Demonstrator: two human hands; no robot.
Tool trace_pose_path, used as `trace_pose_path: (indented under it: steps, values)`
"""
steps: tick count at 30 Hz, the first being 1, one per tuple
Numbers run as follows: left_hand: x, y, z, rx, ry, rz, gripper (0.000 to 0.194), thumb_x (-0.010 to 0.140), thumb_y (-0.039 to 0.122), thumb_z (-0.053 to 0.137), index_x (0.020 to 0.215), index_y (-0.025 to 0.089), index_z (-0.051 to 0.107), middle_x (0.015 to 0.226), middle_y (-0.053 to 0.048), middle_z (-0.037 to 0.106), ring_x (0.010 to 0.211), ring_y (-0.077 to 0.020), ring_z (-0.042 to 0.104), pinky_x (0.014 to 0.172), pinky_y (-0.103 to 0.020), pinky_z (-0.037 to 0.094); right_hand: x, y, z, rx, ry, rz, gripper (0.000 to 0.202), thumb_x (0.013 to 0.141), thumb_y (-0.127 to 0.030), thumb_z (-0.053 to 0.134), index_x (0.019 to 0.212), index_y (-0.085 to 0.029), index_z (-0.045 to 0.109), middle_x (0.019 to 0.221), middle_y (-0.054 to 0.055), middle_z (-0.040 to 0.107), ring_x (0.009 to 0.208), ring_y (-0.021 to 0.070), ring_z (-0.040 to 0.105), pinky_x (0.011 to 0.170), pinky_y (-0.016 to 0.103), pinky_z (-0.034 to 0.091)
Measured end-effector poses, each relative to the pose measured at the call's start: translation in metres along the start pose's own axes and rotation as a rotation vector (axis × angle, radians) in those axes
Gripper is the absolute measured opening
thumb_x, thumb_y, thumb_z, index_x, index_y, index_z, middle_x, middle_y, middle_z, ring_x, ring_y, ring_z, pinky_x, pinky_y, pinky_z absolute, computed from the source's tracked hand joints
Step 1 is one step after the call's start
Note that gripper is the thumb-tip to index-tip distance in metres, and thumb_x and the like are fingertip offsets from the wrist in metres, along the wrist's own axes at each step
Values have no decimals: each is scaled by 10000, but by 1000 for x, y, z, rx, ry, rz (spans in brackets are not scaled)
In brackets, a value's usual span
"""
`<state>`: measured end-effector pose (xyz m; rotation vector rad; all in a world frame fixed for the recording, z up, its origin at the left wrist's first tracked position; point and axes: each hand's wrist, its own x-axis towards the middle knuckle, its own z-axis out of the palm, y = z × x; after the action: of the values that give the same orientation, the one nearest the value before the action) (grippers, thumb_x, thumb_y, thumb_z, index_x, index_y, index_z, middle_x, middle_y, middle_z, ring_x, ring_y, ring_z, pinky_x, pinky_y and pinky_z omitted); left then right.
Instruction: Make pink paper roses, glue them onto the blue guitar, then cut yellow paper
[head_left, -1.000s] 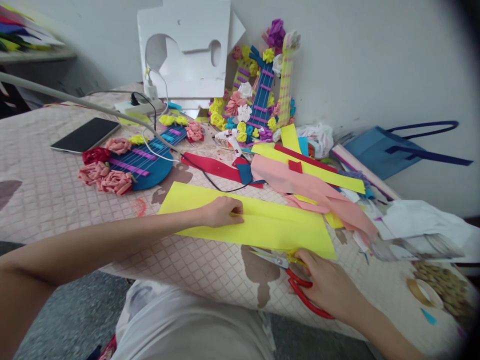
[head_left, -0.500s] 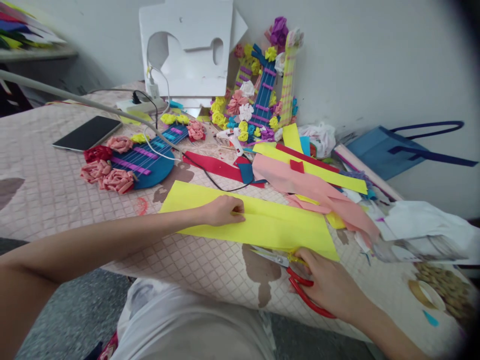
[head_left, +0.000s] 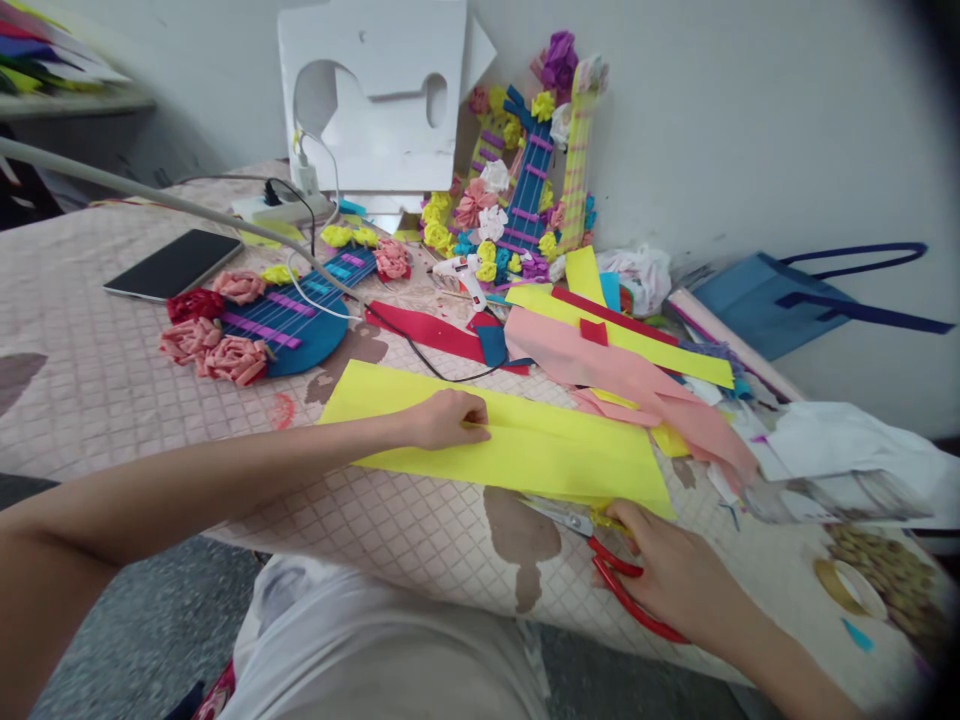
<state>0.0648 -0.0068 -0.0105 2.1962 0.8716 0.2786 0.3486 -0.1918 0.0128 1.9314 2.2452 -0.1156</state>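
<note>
A long yellow sheet of crepe paper or felt (head_left: pixel 585 455) lies flat across the table in front of me. My left hand (head_left: pixel 450 420) rests on its middle, fingers curled and pinching a fold of it. By the sheet's near right corner, my right hand (head_left: pixel 660 555) grips red-handled scissors (head_left: pixel 637 600). Their metal blades point left along the sheet's near edge, partly under it. A small crumpled yellow bit shows between the right fingers and the sheet.
Behind the sheet lie pink strips (head_left: pixel 592 360), a red strip (head_left: pixel 427 330) and a white glue gun (head_left: pixel 465 275). At left are a flower-trimmed blue paper guitar (head_left: pixel 307 335) and a dark tablet (head_left: pixel 176 265). A tape roll (head_left: pixel 847 588) sits at right; a cable crosses the table.
My right hand and the scissors have shifted slightly to the right and down along the sheet's near edge. My left hand stays in place on the sheet.
</note>
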Motion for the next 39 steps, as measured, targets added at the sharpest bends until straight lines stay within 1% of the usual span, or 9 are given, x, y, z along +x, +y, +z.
trace_pose_path:
  steps: [6,13,22,26,29,31,33,36,39]
  values:
    - [1,-1,0,-1,4,1,174,769,320,533,748,154,579,686,5,579,620,-122,489,572,-226,340,-6,-1,-4,35,7,-21,259,754,-384,607,935,-216,529,762,33,641,657,211,621,580,283,392]
    - [1,-1,-1,-2,7,10,180,767,325,534,755,152,582,694,2,580,620,-119,487,568,-222,343,-10,5,-2,23,28,29,291,733,-410,624,938,-226,532,759,27,640,622,216,624,542,284,378]
    - [2,-3,2,-17,18,31,159,778,301,557,758,147,592,691,-3,598,615,-128,509,567,-231,359,15,-14,-3,41,15,-41,239,785,-393,567,921,-203,516,823,61,658,718,230,617,609,292,380]
    - [-2,-1,1,-39,43,72,141,794,255,562,858,135,599,805,-35,643,698,-143,568,638,-242,425,26,-26,-6,34,17,-82,222,804,-379,548,921,-195,512,826,62,658,712,219,610,624,291,368]
    - [-7,1,-6,-28,68,221,186,812,200,557,983,139,599,1002,-84,648,904,-175,590,820,-284,447,31,-30,-7,39,32,-98,170,813,-334,527,911,-196,522,809,56,660,699,207,607,609,282,353]
    - [-11,1,-13,35,49,405,204,846,180,525,1029,161,612,1101,-106,636,1052,-210,559,949,-345,397,32,-31,-8,39,38,-101,166,810,-330,532,909,-196,526,807,56,659,697,206,608,604,280,349]
    - [-14,-2,-18,119,-22,561,239,883,167,475,1065,194,627,1199,-110,617,1192,-242,498,1044,-420,307,33,-31,-9,47,37,-102,175,802,-330,548,914,-197,525,812,54,658,702,208,612,607,280,356]
    - [-17,-9,-19,154,-148,625,318,888,152,471,1143,272,618,1359,-61,533,1336,-245,382,1119,-482,164,34,-33,-8,77,24,-104,224,770,-355,601,915,-203,522,818,48,660,707,212,615,604,277,365]
    - [-19,-16,-15,101,-203,599,388,877,167,504,1213,343,582,1420,-10,471,1369,-225,341,1140,-478,117,36,-34,-8,89,28,-115,271,752,-400,632,903,-208,513,813,45,659,714,217,616,602,277,365]
